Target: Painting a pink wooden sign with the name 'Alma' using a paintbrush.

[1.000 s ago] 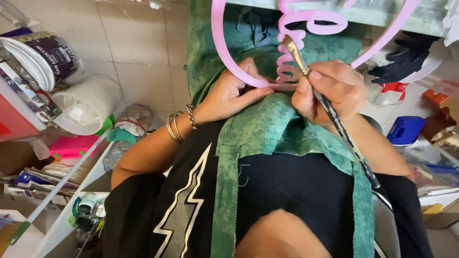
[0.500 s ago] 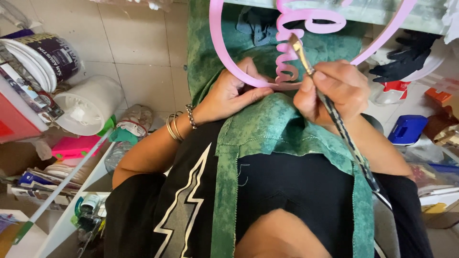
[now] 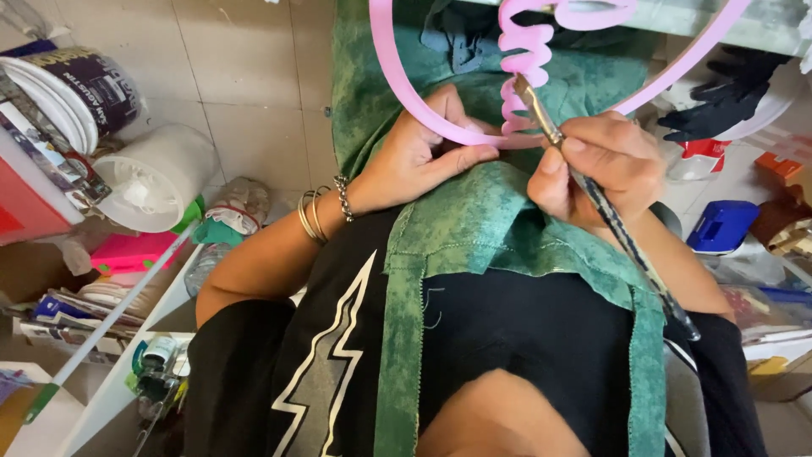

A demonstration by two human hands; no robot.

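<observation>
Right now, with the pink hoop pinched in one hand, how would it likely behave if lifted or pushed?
The pink hoop looks like a thin band with cut-out lettering, so it is probably light. The left hand steadies it with a fingertip pinch alone, which suggests little weight. Being so thin, it may flex when pushed, and its loops near the brush in the right hand seem fragile.

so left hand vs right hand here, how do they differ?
The left hand grips the pink ring by its rim, fingers curled over it; the right hand pinches a paintbrush, its tip on the pink lettering. The left wrist wears bracelets; the right wrist looks bare. Both are bare-skinned, over the green apron.
</observation>
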